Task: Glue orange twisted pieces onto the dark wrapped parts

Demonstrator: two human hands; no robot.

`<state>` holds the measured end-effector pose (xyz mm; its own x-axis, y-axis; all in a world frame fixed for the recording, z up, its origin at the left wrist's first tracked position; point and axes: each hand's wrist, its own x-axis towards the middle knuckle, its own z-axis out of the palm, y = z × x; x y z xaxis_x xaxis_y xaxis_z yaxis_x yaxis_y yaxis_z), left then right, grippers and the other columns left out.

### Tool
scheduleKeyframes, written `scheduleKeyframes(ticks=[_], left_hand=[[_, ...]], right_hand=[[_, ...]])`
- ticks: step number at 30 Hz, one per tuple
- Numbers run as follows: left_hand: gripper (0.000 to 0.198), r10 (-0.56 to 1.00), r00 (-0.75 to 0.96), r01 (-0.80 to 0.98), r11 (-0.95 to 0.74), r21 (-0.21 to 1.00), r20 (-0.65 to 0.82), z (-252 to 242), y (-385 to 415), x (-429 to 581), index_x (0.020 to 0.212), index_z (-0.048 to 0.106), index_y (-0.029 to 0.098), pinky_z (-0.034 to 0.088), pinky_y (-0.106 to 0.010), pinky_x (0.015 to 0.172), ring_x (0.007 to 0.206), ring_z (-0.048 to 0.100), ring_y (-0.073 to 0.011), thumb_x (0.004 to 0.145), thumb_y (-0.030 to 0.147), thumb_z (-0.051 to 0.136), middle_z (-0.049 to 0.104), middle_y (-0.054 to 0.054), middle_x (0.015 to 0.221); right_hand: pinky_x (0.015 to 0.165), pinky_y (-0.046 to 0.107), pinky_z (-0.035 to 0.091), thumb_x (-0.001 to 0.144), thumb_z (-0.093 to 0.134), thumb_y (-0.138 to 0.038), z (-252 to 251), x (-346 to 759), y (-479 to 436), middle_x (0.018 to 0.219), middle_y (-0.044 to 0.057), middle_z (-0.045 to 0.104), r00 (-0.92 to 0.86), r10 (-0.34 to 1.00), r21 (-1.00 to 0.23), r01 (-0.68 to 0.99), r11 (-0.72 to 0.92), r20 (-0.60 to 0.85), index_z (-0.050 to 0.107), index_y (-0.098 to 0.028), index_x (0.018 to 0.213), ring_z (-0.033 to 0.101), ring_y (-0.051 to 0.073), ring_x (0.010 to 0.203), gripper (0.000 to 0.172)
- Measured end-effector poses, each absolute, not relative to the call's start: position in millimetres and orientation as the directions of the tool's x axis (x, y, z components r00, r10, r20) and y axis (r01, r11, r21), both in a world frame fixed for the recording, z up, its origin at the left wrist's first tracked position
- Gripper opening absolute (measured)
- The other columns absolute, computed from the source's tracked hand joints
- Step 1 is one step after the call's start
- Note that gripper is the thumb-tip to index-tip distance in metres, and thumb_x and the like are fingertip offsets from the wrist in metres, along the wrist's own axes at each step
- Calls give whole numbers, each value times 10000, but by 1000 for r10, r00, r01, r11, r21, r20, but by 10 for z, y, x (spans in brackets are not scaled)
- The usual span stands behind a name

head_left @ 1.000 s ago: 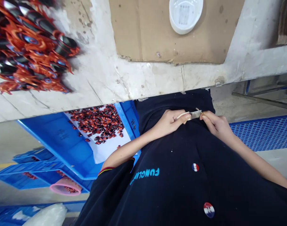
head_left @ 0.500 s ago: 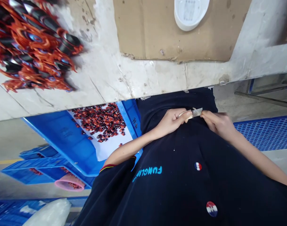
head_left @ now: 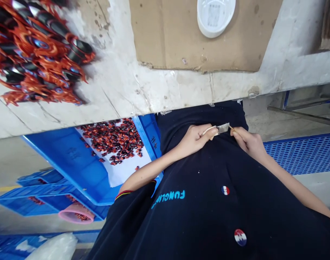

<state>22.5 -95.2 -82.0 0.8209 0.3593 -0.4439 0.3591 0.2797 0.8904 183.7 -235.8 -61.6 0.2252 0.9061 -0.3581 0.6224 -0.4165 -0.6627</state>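
Note:
Both hands rest in my lap just below the edge of the worktable (head_left: 159, 90), over my dark shirt (head_left: 208, 202). My left hand (head_left: 197, 139) is closed around the pale handle of a small knife, whose metal blade (head_left: 222, 128) points right. My right hand (head_left: 247, 141) is pinched on a thin stick-like piece (head_left: 232, 128) that meets the blade tip. A heap of red and black plastic parts (head_left: 37, 54) lies on the table at the upper left, well away from both hands.
A sheet of cardboard (head_left: 181, 32) covers the table's middle, with a white bowl (head_left: 215, 16) on it. Left of my lap, a blue crate (head_left: 80, 162) holds more red and black parts. Further blue crates and a pink cup (head_left: 75, 216) stand below; blue mesh (head_left: 303, 153) at right.
The hands have stayed together in my lap with only slight shifts of the blade against the thin piece. The view wobbled a little.

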Motion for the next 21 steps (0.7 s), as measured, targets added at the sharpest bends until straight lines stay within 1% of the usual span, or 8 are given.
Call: scheduleKeyframes(ticks=[4,6,8,11,13,15,17,21], left_hand=[[555,300,839,394,241,887,-454,-814,-935,226,619,516,165,265,-230,520,499,365,-88,933,611,413,394,53,518],[551,291,840,396,249,884,-458,-824,-928,235,616,511,165,264,-228,523,508,360,-88,934,605,415,402,50,529],[551,281,840,392,276,877,-464,-836,-921,245,615,504,163,271,-225,530,521,370,-90,932,604,414,411,47,540],[561,241,842,400,323,858,-483,-851,-916,256,611,504,161,280,-221,534,531,382,-91,917,623,419,420,44,548],[575,212,837,421,339,842,-504,-859,-918,261,604,505,161,282,-219,532,535,389,-91,899,647,425,434,41,554],[586,193,831,442,342,829,-522,-864,-924,265,595,502,161,286,-217,531,544,400,-93,884,666,427,452,36,564],[587,188,829,449,341,826,-528,-866,-931,267,590,502,161,290,-214,533,550,409,-93,881,665,429,462,34,569],[556,207,831,439,327,837,-516,-858,-940,261,592,507,159,283,-214,535,534,390,-86,902,615,440,444,44,554]], right_hand=[[430,201,285,1008,314,-433,-623,1805,-2241,568,-30,539,188,917,-685,616,-389,-351,578,-211,834,355,56,358,387],[427,206,277,1012,305,-431,-623,1810,-2220,568,-29,539,171,925,-691,622,-368,-339,572,-211,824,345,54,360,395],[428,210,284,1015,301,-420,-632,1832,-2223,590,-18,569,150,936,-697,632,-339,-319,576,-210,826,371,57,371,395],[444,215,322,1012,322,-402,-667,1886,-2269,622,1,618,115,954,-709,646,-283,-277,596,-211,841,452,74,404,375],[453,224,346,1009,333,-394,-697,1922,-2319,604,5,626,100,964,-713,655,-250,-246,609,-215,839,487,91,415,371],[451,236,359,1006,343,-379,-725,1951,-2371,576,6,625,96,971,-710,666,-226,-219,621,-218,832,492,104,407,365],[453,244,376,999,364,-358,-745,1972,-2420,585,8,642,101,975,-704,678,-214,-199,631,-222,834,501,111,403,341],[476,244,431,992,384,-347,-760,1997,-2497,644,20,690,128,975,-692,688,-219,-182,638,-229,851,583,129,459,314]])
